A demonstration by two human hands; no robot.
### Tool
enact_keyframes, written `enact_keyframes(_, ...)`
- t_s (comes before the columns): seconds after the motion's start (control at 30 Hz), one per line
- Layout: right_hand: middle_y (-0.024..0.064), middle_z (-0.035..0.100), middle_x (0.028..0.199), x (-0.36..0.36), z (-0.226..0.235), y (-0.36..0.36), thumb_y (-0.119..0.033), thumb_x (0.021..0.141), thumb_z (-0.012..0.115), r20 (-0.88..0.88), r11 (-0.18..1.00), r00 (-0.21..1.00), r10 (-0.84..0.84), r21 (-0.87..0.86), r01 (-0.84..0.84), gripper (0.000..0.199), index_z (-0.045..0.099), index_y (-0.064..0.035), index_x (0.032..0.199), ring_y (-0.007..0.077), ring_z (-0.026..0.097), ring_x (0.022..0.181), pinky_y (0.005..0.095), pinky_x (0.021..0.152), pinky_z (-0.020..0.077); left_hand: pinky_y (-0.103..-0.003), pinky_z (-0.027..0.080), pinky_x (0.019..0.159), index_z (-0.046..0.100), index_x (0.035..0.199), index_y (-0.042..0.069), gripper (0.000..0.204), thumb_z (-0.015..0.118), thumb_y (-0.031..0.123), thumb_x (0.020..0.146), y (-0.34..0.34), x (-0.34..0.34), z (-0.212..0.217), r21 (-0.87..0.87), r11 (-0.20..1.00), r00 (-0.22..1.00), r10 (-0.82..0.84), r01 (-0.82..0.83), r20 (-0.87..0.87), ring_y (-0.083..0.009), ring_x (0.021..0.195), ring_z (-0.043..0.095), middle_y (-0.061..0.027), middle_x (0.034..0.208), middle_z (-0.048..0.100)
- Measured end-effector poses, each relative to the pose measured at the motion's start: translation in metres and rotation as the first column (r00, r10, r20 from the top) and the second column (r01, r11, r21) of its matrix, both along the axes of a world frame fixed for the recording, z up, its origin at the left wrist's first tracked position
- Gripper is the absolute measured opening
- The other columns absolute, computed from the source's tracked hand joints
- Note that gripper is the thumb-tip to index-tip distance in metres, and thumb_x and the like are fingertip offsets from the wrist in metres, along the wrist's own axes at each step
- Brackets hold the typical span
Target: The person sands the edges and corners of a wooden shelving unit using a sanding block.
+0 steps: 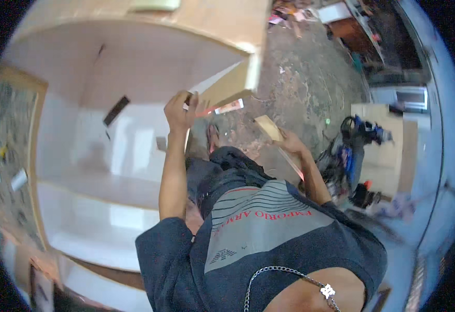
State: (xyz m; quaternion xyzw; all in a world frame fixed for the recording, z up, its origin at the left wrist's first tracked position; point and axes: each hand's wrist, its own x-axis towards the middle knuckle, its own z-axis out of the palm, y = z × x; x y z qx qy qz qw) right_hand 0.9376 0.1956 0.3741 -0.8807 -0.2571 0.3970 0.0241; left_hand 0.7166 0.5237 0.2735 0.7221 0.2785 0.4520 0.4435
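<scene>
My left hand (179,110) is raised at the open front of a large white-lined cabinet (149,67), next to the edge of its side panel (230,83). Its fingers are curled in, and a small dark bit shows at them; what they grip is unclear. Just beyond, a thin red strip and a white tube-like item (229,107) show, blurred. In my right hand (292,143) is a flat, pale tan wooden piece (268,128), tilted up toward the left. A thin light strip (291,161) with a red end hangs below that hand.
A dark flat bar (116,111) lies inside the cabinet. Right of me, cables and blue-black gear (355,140) sit by a pale board (388,145). Scraps (292,13) litter the stained concrete floor (316,67) farther off. A bench (355,31) stands at far right.
</scene>
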Motion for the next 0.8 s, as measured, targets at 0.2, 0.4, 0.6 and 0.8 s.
enact_keyframes(0.2,0.0217,0.063,0.131,-0.037,-0.065,0.066,-0.045,0.076,0.083,-0.283,0.839,0.793,0.539,0.256,-0.479,0.084,0.051,-0.0099,0.145,0.0384,0.059,0.125,0.0472,0.106,0.0458,-0.046,0.055,0.077,0.075,0.103,0.015,0.04,0.064,0.052,0.093,-0.147,-0.177,-0.253,-0.299,0.501,0.461,0.238,-0.812,-0.855,-0.0325,0.088,0.072,-0.0113,0.096,0.076)
enact_keyframes(0.4,0.0241,0.052,0.145,-0.108,-0.184,0.163,-0.048,0.077,0.083,-0.227,0.687,0.65,0.726,0.195,-0.7,0.104,0.031,-0.0076,0.158,0.0381,0.049,0.137,0.045,0.113,0.0395,-0.042,0.055,0.074,0.07,0.116,0.012,0.038,0.065,0.044,0.096,-0.212,-0.252,-0.254,-0.048,0.193,0.114,0.348,-0.98,-0.93,-0.0292,0.085,0.072,-0.011,0.094,0.075)
enact_keyframes(0.6,0.0311,0.056,0.131,-0.13,-0.229,0.214,-0.059,0.082,0.074,-0.067,0.632,0.629,0.774,0.035,-0.774,0.098,0.028,-0.0212,0.16,0.0478,0.061,0.117,0.052,0.097,0.0516,-0.043,0.053,0.075,0.067,0.122,0.014,0.041,0.062,0.045,0.096,-0.219,-0.227,-0.229,-0.004,0.034,0.016,0.355,-0.999,-0.935,-0.0282,0.084,0.071,-0.0093,0.093,0.075)
enact_keyframes(0.8,0.0339,0.058,0.127,-0.145,-0.24,0.212,-0.06,0.083,0.072,0.132,0.602,0.591,0.796,-0.06,-0.796,0.095,0.03,-0.0248,0.16,0.0503,0.064,0.11,0.0506,0.091,0.0545,-0.043,0.053,0.075,0.068,0.118,0.015,0.039,0.06,0.046,0.096,-0.22,-0.235,-0.227,-0.04,0.063,0.058,0.313,-0.997,-0.948,-0.0274,0.084,0.071,-0.008,0.093,0.075)
